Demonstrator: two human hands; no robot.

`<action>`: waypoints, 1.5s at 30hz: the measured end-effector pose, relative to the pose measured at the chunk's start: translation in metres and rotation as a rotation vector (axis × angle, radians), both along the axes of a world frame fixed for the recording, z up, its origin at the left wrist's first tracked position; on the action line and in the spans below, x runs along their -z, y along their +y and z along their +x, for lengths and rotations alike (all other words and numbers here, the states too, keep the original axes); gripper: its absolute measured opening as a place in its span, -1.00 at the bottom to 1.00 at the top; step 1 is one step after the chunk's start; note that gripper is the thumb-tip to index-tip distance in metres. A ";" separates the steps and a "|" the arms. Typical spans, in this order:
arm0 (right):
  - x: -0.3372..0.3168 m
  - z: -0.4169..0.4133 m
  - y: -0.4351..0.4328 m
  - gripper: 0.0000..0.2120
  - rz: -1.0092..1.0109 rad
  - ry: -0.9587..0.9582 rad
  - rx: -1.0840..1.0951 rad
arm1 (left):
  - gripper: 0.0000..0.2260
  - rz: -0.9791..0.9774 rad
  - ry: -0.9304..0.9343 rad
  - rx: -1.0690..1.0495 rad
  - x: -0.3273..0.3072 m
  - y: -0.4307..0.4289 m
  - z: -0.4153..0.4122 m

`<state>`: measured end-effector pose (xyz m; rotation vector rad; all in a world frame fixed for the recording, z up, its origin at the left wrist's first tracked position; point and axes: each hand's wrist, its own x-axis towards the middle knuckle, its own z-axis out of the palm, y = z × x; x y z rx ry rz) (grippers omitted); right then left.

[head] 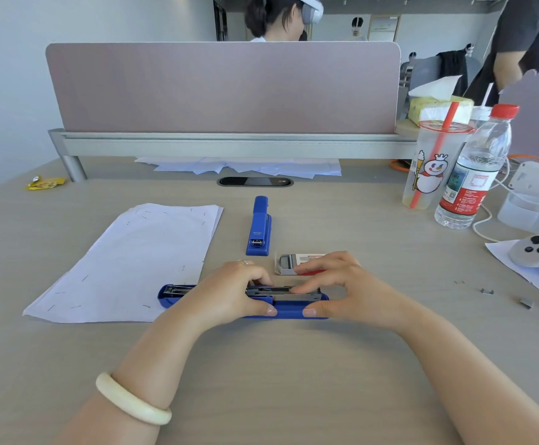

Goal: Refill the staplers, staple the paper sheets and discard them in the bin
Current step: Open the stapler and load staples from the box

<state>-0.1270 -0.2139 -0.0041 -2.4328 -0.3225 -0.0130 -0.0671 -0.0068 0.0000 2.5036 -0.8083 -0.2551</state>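
A blue stapler (289, 308) lies opened flat across the desk in front of me, its lid folded out to the left and its metal staple channel exposed. My left hand (229, 292) grips its middle, thumb on the near side. My right hand (342, 285) holds the right part, fingertips on the channel. A second blue stapler (258, 226) lies closed behind them. An open staple box (289, 263) sits just beyond my right hand. A stack of white paper sheets (133, 261) with staples in it lies to the left. No bin is in view.
A plastic cup with a red straw (430, 165) and a water bottle (473, 168) stand at the right. Loose staples (486, 291) lie near a grey controller (537, 252) on paper. More sheets (245, 165) lie under the pink divider (223, 88). A yellow wrapper (45, 183) lies far left.
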 end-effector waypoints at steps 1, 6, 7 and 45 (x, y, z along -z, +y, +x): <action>0.000 0.000 -0.001 -0.74 0.017 0.008 0.005 | -0.69 0.001 -0.003 0.000 0.000 0.000 0.000; -0.001 0.000 -0.004 -0.78 0.056 0.025 0.002 | -0.68 -0.001 -0.006 0.006 0.001 0.000 0.001; -0.002 0.000 -0.005 -0.79 0.074 0.023 0.002 | -0.68 0.004 -0.009 0.009 0.001 0.000 0.002; 0.015 0.005 -0.014 -0.74 0.191 0.166 0.156 | -0.69 -0.509 -0.078 0.046 -0.023 -0.016 -0.011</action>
